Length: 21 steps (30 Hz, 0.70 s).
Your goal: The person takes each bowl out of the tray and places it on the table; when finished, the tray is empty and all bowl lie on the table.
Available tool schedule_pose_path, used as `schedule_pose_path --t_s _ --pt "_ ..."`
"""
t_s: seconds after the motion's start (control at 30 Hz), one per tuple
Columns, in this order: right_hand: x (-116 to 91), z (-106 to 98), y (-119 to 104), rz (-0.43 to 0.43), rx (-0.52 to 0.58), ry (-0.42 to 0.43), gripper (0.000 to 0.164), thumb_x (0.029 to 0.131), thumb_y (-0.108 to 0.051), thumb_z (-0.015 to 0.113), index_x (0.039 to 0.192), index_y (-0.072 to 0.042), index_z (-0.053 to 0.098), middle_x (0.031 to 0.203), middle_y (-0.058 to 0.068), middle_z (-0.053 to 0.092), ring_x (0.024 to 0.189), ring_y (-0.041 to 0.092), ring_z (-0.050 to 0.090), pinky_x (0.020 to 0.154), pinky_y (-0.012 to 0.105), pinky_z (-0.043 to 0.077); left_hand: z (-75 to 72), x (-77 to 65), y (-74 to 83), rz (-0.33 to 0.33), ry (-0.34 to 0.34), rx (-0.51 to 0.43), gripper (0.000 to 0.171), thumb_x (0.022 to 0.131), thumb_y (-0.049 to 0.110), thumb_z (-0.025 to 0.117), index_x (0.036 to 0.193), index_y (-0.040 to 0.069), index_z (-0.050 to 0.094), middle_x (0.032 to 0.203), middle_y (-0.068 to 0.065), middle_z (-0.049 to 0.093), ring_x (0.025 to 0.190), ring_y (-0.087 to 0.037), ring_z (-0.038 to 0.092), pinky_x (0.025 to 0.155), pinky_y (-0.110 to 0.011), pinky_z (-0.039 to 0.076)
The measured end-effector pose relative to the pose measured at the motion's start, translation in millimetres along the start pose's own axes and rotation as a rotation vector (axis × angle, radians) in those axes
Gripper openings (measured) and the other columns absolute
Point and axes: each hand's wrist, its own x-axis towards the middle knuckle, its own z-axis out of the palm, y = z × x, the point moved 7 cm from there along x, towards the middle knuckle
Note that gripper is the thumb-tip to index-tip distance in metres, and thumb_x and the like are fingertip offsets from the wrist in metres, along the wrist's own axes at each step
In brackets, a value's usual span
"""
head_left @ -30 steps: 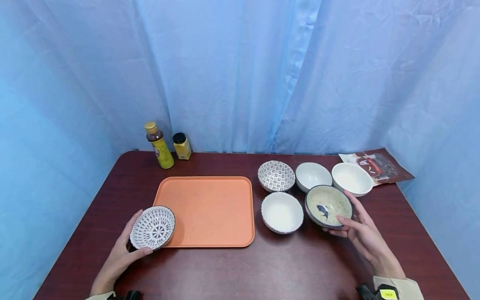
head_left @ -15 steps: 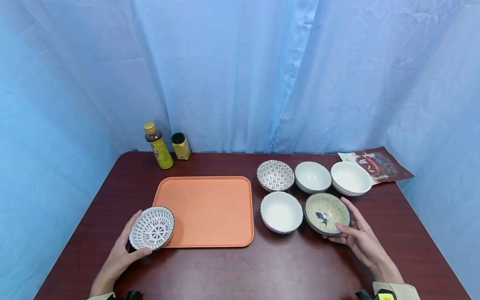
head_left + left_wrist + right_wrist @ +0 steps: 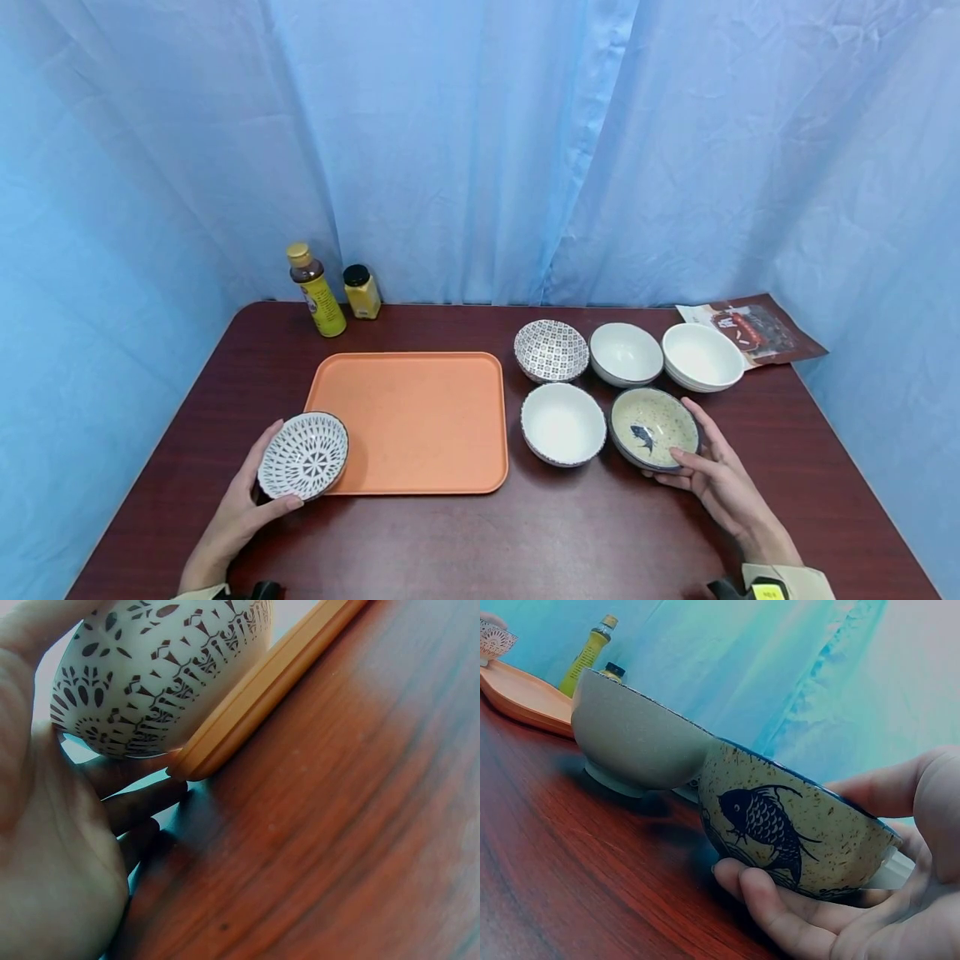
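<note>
My left hand (image 3: 238, 512) grips a white bowl with a dark leaf-like pattern (image 3: 304, 455), thumb near its front rim. That bowl overlaps the lower left corner of the orange tray (image 3: 420, 425); the left wrist view shows the tray's edge (image 3: 255, 694) right beside it. At the right, my right hand (image 3: 731, 492) holds a speckled cream bowl with a blue fish (image 3: 656, 423). Its thumb lies over the rim and the other fingers reach under the fish bowl (image 3: 795, 832), seen tilted in the right wrist view. A plain white bowl (image 3: 564, 423) stands just left of it.
Behind stand a grey-patterned bowl (image 3: 551, 351), a pale bowl (image 3: 626, 353) and white bowls (image 3: 703, 357), seemingly stacked. A brown food packet (image 3: 757, 329) lies at the back right. A yellow-labelled bottle (image 3: 318, 292) and a black-capped jar (image 3: 363, 293) stand at the back left.
The fish bowl has come down and slightly toward me with my right hand, and now sits closer beside the white bowl. My left hand and its patterned bowl have stayed in place.
</note>
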Motion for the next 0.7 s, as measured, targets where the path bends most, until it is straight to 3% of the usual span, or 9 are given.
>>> schedule_pose_path --t_s 0.1,0.2,0.27,0.4,0.5,0.6,0.7 --pt "-0.2 -0.1 0.1 -0.010 0.012 -0.017 0.073 0.105 0.003 0.034 0.159 -0.037 0.006 0.145 -0.005 0.022 0.095 0.031 0.075 0.082 0.038 0.060 0.1 0.6 -1.0 -0.017 -0.001 -0.002 0.104 0.084 0.011 0.075 0.163 0.030 0.009 0.168 -0.001 0.013 0.126 0.024 0.020 0.113 -0.032 0.022" --pt "-0.6 -0.3 0.9 -0.007 0.010 -0.025 0.073 0.105 0.002 0.034 0.159 -0.038 0.005 0.141 -0.009 0.026 0.097 0.029 0.075 0.082 0.037 0.060 0.3 0.9 -1.8 -0.030 -0.001 -0.006 0.105 0.084 0.011 0.076 0.163 0.029 0.008 0.169 -0.005 0.013 0.125 0.024 0.019 0.115 -0.049 0.019" --pt "-0.7 -0.2 2.0 0.002 0.001 -0.022 0.073 0.106 0.001 0.034 0.159 -0.039 0.004 0.141 -0.009 0.025 0.097 0.028 0.075 0.082 0.037 0.060 0.2 1.1 -1.9 -0.031 -0.001 -0.005 0.105 0.084 0.012 0.076 0.163 0.029 0.008 0.168 -0.007 0.013 0.125 0.024 0.019 0.115 -0.047 0.019" --pt "-1.1 0.5 4.5 0.020 -0.008 -0.015 0.073 0.106 -0.001 0.035 0.158 -0.042 0.003 0.143 -0.007 0.019 0.098 0.027 0.075 0.083 0.036 0.060 -0.3 0.5 -2.1 -0.031 0.002 0.007 0.105 0.084 0.012 0.076 0.163 0.030 0.008 0.168 -0.006 0.013 0.126 0.024 0.019 0.110 -0.029 0.022" --pt "-1.6 1.5 5.0 0.026 -0.009 -0.013 0.074 0.107 -0.002 0.036 0.158 -0.042 0.001 0.143 -0.007 0.018 0.098 0.027 0.075 0.082 0.036 0.060 -0.2 0.5 -1.9 -0.032 0.002 0.004 0.104 0.085 0.012 0.075 0.163 0.030 0.008 0.168 -0.004 0.013 0.126 0.024 0.019 0.112 -0.034 0.022" --pt "-2.5 1.8 4.8 0.042 -0.023 -0.011 0.075 0.107 -0.003 0.036 0.158 -0.043 -0.002 0.142 -0.008 0.022 0.099 0.028 0.075 0.082 0.038 0.060 0.2 0.6 -1.5 -0.029 -0.001 -0.007 0.105 0.084 0.011 0.076 0.163 0.029 0.008 0.169 -0.004 0.012 0.126 0.024 0.018 0.115 -0.048 0.019" --pt "-3.2 1.6 3.9 0.083 -0.063 -0.006 0.076 0.108 -0.007 0.035 0.158 -0.044 -0.008 0.149 0.001 0.014 0.101 0.025 0.074 0.083 0.040 0.060 0.2 0.6 -0.8 -0.023 0.000 -0.003 0.104 0.084 0.011 0.075 0.163 0.029 0.008 0.168 -0.002 0.012 0.126 0.024 0.018 0.114 -0.043 0.020"
